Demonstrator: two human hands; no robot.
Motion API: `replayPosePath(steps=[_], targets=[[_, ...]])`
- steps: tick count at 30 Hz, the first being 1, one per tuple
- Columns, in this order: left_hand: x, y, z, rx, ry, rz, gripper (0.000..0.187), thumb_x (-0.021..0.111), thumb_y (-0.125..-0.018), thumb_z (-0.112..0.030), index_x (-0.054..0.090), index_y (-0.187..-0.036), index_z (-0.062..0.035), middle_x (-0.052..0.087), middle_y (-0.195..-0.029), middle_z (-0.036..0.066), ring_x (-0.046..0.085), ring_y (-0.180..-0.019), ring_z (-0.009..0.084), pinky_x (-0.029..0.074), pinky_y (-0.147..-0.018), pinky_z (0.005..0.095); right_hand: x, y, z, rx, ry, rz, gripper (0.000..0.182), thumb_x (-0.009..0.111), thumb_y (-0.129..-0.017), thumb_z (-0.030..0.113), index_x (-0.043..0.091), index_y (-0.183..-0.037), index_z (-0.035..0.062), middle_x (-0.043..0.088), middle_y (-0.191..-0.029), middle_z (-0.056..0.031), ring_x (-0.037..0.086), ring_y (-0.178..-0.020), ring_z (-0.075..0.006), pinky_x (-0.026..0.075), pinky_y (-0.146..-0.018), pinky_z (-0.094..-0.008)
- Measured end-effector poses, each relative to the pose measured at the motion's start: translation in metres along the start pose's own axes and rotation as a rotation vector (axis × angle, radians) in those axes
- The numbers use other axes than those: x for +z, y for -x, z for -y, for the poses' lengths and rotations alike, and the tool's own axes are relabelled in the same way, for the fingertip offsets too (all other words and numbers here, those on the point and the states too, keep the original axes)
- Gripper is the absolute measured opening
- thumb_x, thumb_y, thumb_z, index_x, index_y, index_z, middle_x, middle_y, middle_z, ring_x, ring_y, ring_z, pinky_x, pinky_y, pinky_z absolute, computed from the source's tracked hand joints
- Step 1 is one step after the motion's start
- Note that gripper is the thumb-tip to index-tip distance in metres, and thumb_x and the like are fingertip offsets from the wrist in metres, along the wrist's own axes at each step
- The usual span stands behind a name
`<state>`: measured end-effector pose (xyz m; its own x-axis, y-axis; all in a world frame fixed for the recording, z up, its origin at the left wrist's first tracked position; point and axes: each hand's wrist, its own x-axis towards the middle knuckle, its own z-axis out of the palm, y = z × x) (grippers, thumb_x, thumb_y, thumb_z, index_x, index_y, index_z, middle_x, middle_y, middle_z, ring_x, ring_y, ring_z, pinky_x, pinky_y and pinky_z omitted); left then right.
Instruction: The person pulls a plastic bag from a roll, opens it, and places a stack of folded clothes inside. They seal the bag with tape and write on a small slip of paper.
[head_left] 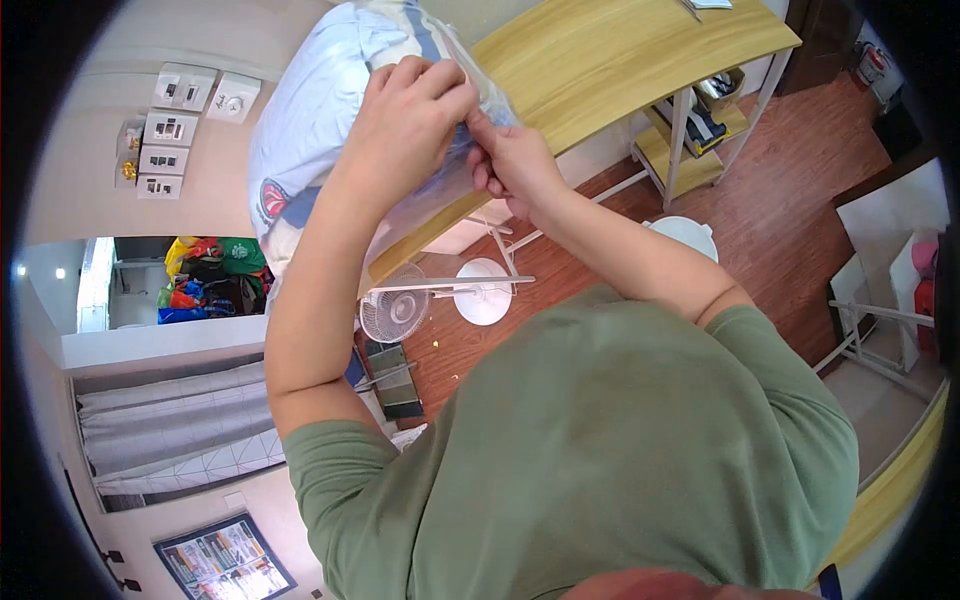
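Note:
A large clear plastic bag (320, 110) stuffed with folded light-blue and white cloth stands on the wood-topped table (600, 70). My left hand (415, 120) is closed at the bag's near side, its fingers curled over the plastic. Right beside it, my right hand (512, 165) is pinched closed on the same plastic, thumb and fingertips close to the left hand's. The exact bit of plastic between the fingers is mostly hidden by the hands.
Under the table stand a fan (395, 305) and a round white base (483, 292). A lower shelf (690, 172) holds boxes and tools. To the right are a white stool (685, 237) and a white-framed rack (870, 320). Small boxes (170, 130) hang on the left wall.

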<state>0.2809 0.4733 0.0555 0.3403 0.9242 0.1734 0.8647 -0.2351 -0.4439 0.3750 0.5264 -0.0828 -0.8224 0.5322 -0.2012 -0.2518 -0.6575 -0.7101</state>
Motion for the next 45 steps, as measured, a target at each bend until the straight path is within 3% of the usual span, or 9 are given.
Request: replayPosePath(steps=[4,6,10,17,22,32,35,41,45], targets=[[0.004,0.002,-0.022,-0.167,-0.059,-0.091,0.023,0.066,-0.074,-0.017,0.061,-0.096,-0.0119,0.058,-0.106,0.005,0.054,-0.109,0.0257,0.038,-0.101,0.0481,-0.015,0.016,-0.05,0.058,0.385,0.296,0.03,0.066,-0.092,0.029,0.063,-0.076,0.0041,0.06,-0.058,-0.0055,0.058,-0.048,-0.0119,0.04,-0.041,-0.024],[0.016,0.013,-0.034,-0.23,-0.154,-0.221,0.025,0.067,-0.074,-0.019,0.06,-0.098,-0.0123,0.058,-0.109,0.006,0.053,-0.113,0.0264,0.035,-0.105,0.0514,-0.037,0.006,-0.034,-0.204,0.835,-0.025,0.03,0.067,-0.091,0.029,0.065,-0.075,0.0028,0.061,-0.059,-0.0045,0.059,-0.051,-0.012,0.043,-0.045,-0.0256],[0.046,0.084,-0.051,-0.123,-0.037,-0.563,0.03,0.069,-0.078,-0.023,0.059,-0.105,-0.0147,0.059,-0.111,0.007,0.052,-0.116,0.0289,0.036,-0.107,0.0536,-0.057,-0.047,0.03,-0.564,0.461,-0.16,0.033,0.071,-0.088,0.037,0.063,-0.076,0.0067,0.05,-0.06,0.0033,0.042,-0.052,-0.0063,0.032,-0.047,-0.0229],[0.163,0.41,-0.017,-1.757,0.504,-1.62,0.024,0.059,-0.089,-0.014,0.052,-0.105,0.002,0.056,-0.106,0.016,0.056,-0.101,0.0256,0.046,-0.092,0.0403,-0.088,-0.099,0.046,-0.467,0.61,-0.36,0.037,0.067,-0.091,0.036,0.063,-0.098,-0.0001,0.065,-0.084,-0.0044,0.056,-0.069,-0.0124,0.044,-0.062,-0.0274],[0.126,0.355,0.054,-1.042,2.008,-1.698,0.044,0.049,-0.095,-0.035,0.05,-0.12,0.0012,0.058,-0.114,0.018,0.058,-0.107,0.0258,0.049,-0.092,0.0399,-0.04,-0.028,0.01,-0.714,0.635,0.065,0.07,0.06,-0.094,0.047,0.038,-0.141,-0.0003,0.047,-0.138,-0.0144,0.045,-0.126,-0.0235,0.036,-0.104,-0.0369],[0.084,0.348,-0.031,-1.107,2.32,-0.871,0.078,0.032,-0.093,-0.063,0.038,-0.139,-0.0005,0.052,-0.131,0.013,0.049,-0.123,0.0275,0.039,-0.106,0.0432,-0.116,-0.087,0.054,-0.522,0.841,0.238,0.072,0.06,-0.095,0.034,0.025,-0.149,0.0022,0.039,-0.146,-0.0116,0.039,-0.131,-0.0233,0.033,-0.108,-0.0351],[0.139,0.331,-0.142,-0.946,2.257,-1.789,0.109,0.04,-0.08,-0.082,0.025,-0.149,0.001,0.036,-0.15,0.013,0.038,-0.136,0.0262,0.032,-0.112,0.0418,-0.123,-0.148,0.056,-0.431,0.871,0.194,0.056,0.053,-0.098,0.024,0.034,-0.145,0.0007,0.049,-0.135,-0.011,0.048,-0.12,-0.0198,0.04,-0.099,-0.0329],[0.076,0.251,-0.177,-1.249,2.203,-1.361,0.125,0.034,-0.059,-0.095,0.016,-0.153,-0.0144,0.022,-0.156,0.007,0.024,-0.143,0.0298,0.023,-0.114,0.0542,-0.017,-0.274,0.021,-0.466,1.164,0.025,0.077,0.061,-0.089,0.044,0.033,-0.145,0.0003,0.052,-0.134,-0.0252,0.056,-0.118,-0.0344,0.048,-0.093,-0.0404],[0.092,0.201,-0.174,-1.283,2.067,-1.477,0.118,0.039,-0.065,-0.09,0.014,-0.152,-0.0144,0.023,-0.156,0.006,0.022,-0.142,0.0294,0.023,-0.114,0.0542,0.025,-0.22,0.03,-0.096,0.918,0.407,0.058,0.06,-0.094,0.034,0.044,-0.14,0.0018,0.063,-0.118,-0.0131,0.064,-0.097,-0.02,0.053,-0.083,-0.0312]])
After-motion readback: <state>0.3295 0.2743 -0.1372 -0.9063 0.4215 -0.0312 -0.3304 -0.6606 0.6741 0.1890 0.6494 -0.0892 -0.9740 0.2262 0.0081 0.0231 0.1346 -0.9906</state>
